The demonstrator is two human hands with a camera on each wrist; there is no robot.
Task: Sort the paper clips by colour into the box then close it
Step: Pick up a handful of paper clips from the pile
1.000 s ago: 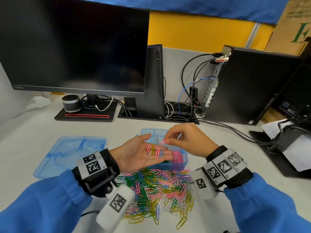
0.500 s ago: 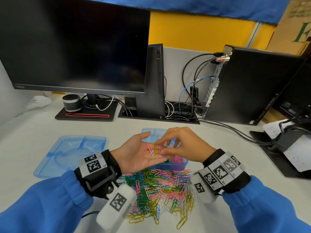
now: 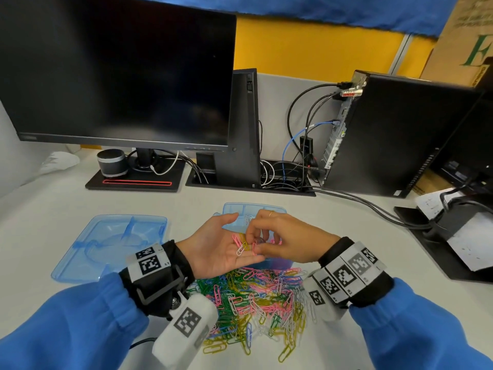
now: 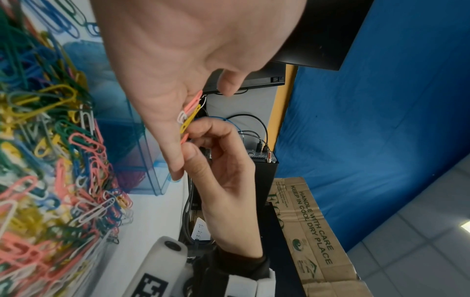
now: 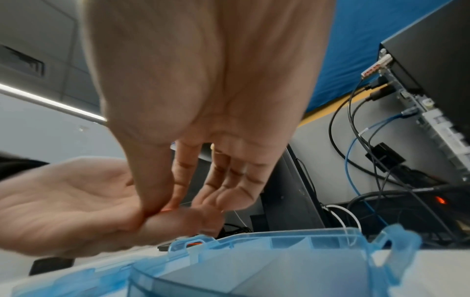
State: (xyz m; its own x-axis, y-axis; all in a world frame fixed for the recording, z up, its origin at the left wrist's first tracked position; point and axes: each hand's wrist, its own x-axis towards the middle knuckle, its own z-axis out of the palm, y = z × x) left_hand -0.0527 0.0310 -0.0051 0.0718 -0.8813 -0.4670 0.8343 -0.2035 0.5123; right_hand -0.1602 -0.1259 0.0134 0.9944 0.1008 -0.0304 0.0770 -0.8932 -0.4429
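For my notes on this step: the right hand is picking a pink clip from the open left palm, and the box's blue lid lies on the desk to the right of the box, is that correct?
Not quite: the lid lies left of the box, as the head view shows. The rest holds: the right hand pinches a pink clip on the open left hand.

A: Setting is recorded as an office desk. A large dark monitor point(image 3: 117, 73) is stood on a pale desk point(image 3: 240, 198), with a small desktop computer point(image 3: 394, 134) set upright to its right.

B: Supporting evidence?

A: Network and power cables point(image 3: 301, 145) are plugged into the computer's rear. A partition panel point(image 3: 277, 113) is fixed behind the desk, printed papers point(image 3: 469, 236) are laid at the right edge, and a cardboard box point(image 3: 464, 41) is seen behind.
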